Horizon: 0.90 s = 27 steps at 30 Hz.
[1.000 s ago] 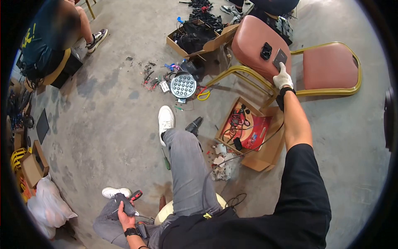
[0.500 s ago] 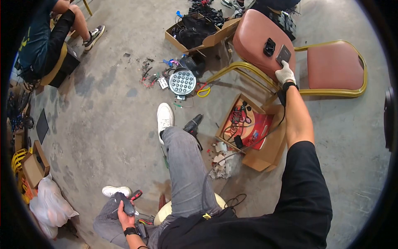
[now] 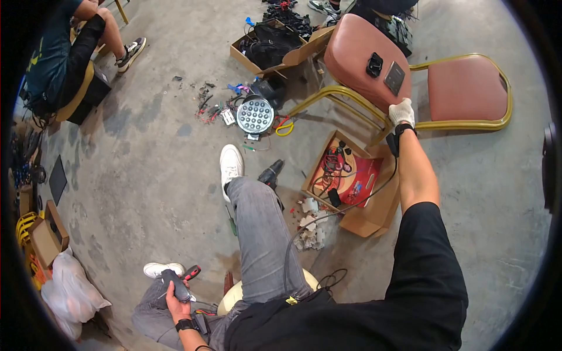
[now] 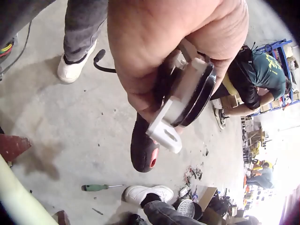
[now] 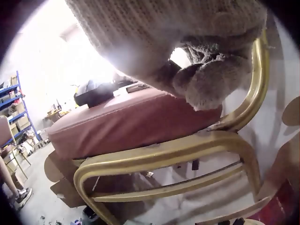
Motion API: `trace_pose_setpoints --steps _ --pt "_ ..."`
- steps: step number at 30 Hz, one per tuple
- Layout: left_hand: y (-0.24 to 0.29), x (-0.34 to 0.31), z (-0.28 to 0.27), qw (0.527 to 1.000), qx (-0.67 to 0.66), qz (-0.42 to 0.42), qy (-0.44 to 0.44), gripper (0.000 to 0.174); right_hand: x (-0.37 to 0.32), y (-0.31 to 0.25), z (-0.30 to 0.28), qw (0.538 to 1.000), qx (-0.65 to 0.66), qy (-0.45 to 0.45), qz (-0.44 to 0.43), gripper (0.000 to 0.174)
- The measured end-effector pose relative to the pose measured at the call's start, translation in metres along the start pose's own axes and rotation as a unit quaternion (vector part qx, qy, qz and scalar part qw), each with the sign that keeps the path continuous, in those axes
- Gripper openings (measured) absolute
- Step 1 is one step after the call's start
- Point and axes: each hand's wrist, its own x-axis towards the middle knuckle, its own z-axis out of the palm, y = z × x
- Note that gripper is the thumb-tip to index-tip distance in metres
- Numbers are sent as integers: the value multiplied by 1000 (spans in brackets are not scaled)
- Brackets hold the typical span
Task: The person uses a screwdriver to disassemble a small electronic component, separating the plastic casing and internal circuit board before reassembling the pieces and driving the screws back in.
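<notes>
My bare left hand (image 3: 176, 305) grips a dark, rounded device (image 3: 179, 289) over my left knee. The left wrist view shows its black rim and a white slotted bracket (image 4: 165, 133). Beside it, a black-and-red tool handle (image 4: 142, 152) sticks out under the same fingers. My right hand (image 3: 401, 112), in a white knitted glove, is at the near edge of a pink padded chair seat (image 3: 357, 52). Its fingers are loosely bent with nothing seen in them. Just beyond lie a flat dark rectangular piece (image 3: 394, 78) and a small black item (image 3: 374, 65) on the seat.
Below the chair, an open cardboard box (image 3: 369, 222) holds cables and a red sheet. A cable (image 3: 345, 210) runs from my right wrist across my front. On the floor are a round lamp (image 3: 255, 114), a drill (image 3: 271, 172), scissors (image 3: 285, 128) and a green screwdriver (image 3: 233, 225).
My right hand has drawn back from the flat dark piece to the seat's near edge, leaving the piece lying there. The left hand keeps its hold on the device.
</notes>
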Motion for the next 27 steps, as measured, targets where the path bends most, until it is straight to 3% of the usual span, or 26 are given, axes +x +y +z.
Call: trace_pose_setpoints --steps 4,13,16,18,22,25,27 --pt "-1 1 -1 1000 -2 -2 13 37 5 -14 1 994 22 -25 -103 64" --pt "-1 -1 4 1000 12 4 10 38 15 -30 2 995 -23 -54 -84 59" --pt "-1 1 5 1000 9 -8 6 37 34 -9 11 998 -44 -47 -24 56" --pt "-1 3 4 1000 0 -15 5 37 41 4 11 997 -7 -42 70 56" --pt "-3 2 5 1000 1 -6 8 37 18 8 4 997 -19 -51 54 59" --pt "-4 7 -4 1000 5 -4 20 37 7 2 2 1000 25 9 -14 63" --pt "-3 12 -13 1000 1 -26 4 38 14 -5 5 990 64 1 -126 66"
